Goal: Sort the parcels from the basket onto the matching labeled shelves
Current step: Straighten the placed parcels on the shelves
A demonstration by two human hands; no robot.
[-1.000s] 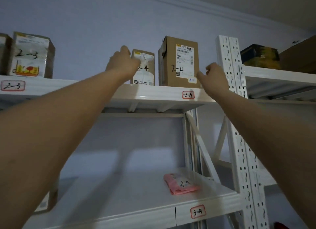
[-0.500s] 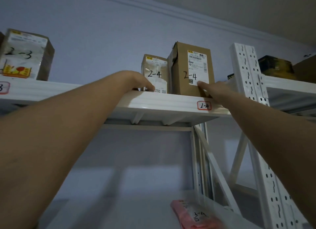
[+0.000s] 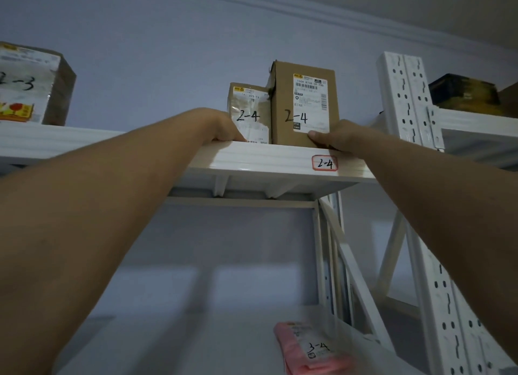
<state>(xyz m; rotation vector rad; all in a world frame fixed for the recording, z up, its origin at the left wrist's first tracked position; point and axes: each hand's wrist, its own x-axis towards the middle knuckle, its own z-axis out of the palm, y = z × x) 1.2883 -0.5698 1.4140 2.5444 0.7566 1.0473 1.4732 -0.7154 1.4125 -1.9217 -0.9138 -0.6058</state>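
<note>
Two brown cardboard parcels marked 2-4 stand upright and side by side on the top white shelf (image 3: 269,157), above its red-framed 2-4 label (image 3: 324,163). The small parcel (image 3: 249,112) is on the left and the taller parcel (image 3: 304,102) on the right. My left hand (image 3: 221,128) lies on the shelf's front edge, its fingers curled against the small parcel's lower left corner. At the taller parcel's lower right corner, my right hand (image 3: 336,139) presses its thumb on the front face, with the fingers hidden around the side.
A parcel marked 2-3 (image 3: 30,86) stands at the far left of the same shelf. A pink soft parcel marked 3-4 (image 3: 311,349) lies on the lower shelf. White perforated uprights (image 3: 400,100) stand to the right, with a dark box (image 3: 462,90) on the neighbouring rack.
Both hands have dropped from the parcels' upper sides to their bases at the shelf edge. The view has tilted upward and moved closer, and the parcels now stand close together.
</note>
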